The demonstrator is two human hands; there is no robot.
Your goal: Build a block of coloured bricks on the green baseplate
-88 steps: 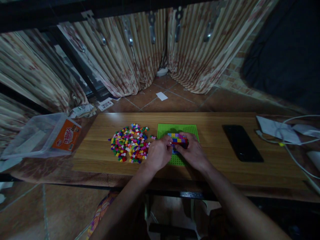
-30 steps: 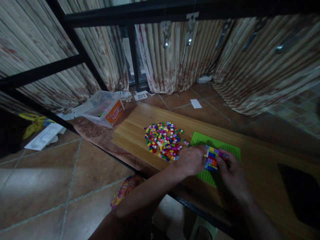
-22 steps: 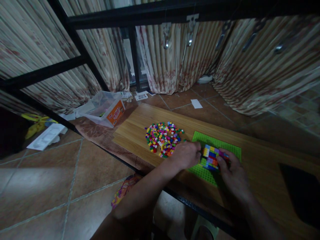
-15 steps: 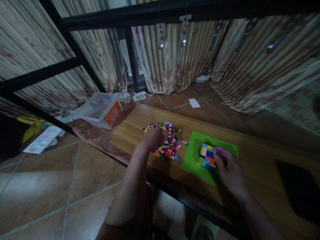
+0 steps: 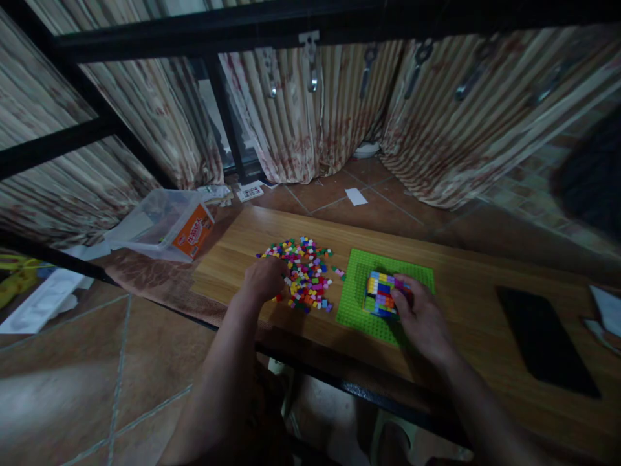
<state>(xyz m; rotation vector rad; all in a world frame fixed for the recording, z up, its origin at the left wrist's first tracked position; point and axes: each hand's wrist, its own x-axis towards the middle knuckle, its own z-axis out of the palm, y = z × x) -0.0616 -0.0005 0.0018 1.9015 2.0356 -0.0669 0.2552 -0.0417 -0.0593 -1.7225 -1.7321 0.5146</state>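
Both bare forearms reach forward from the bottom of the view over the near edge of a wooden table [image 5: 466, 285]. The left arm angles up and a little rightward, its wrist roughly straight. The left hand [image 5: 263, 279] lies knuckles up on the near left edge of a pile of small bricks [image 5: 303, 273], fingers curled down into the loose pieces; whether it has pinched one cannot be told, since the fingertips are hidden under the hand. The right arm comes in from the lower right and angles up and leftward. The right hand [image 5: 423, 317] rests on a green baseplate [image 5: 359, 304], fingers bent and loosely closed against the right side of a block of stacked bricks [image 5: 381, 294] that stands near the middle of the plate. The pile lies just left of the plate. A black phone [image 5: 543, 340] lies flat well to the right. Beyond the table's left end sits a clear plastic box [image 5: 158, 223] with an orange label, and striped curtains [image 5: 310, 123] hang behind.
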